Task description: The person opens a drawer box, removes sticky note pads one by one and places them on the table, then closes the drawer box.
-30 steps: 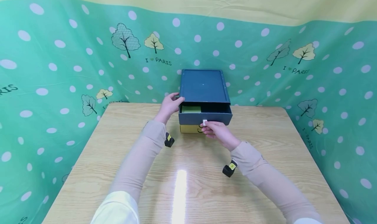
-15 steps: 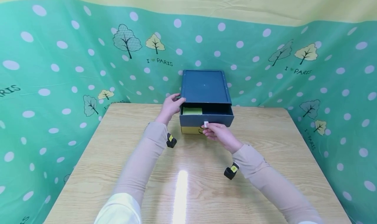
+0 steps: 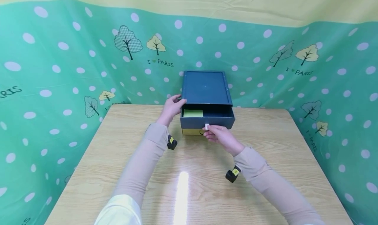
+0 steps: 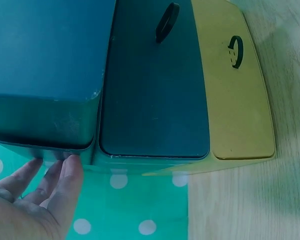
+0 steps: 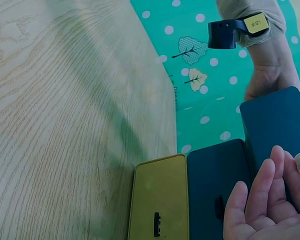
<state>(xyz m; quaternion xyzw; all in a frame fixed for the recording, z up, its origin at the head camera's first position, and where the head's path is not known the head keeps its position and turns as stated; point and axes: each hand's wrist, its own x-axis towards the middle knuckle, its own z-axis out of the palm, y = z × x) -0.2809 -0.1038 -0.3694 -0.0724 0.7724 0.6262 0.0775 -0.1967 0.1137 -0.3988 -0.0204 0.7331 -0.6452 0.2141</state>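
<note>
A small blue drawer cabinet (image 3: 205,87) stands at the back of the table, its top drawer (image 3: 192,122) pulled partway out. My right hand (image 3: 222,138) pinches the white pull tab (image 3: 207,126) on that drawer's front between thumb and finger. At the cabinet's upper left corner my left hand (image 3: 171,108) steadies the side, fingers extended against it. Something flat and yellow-green (image 3: 193,113) lies in the left of the open drawer. Below, the left wrist view shows a closed blue drawer (image 4: 155,90) and a closed yellow drawer (image 4: 240,100), each with a dark loop handle.
The wooden table (image 3: 141,192) reaches toward me, with a bright light reflection on it. Behind and at both sides hangs a green dotted cloth (image 3: 248,64) with printed trees. Dark camera mounts (image 3: 231,175) hang below both wrists.
The top drawer has come slightly farther out toward me, with my right hand on its tab. My left hand stays at the cabinet's corner. The head view has shifted a little.
</note>
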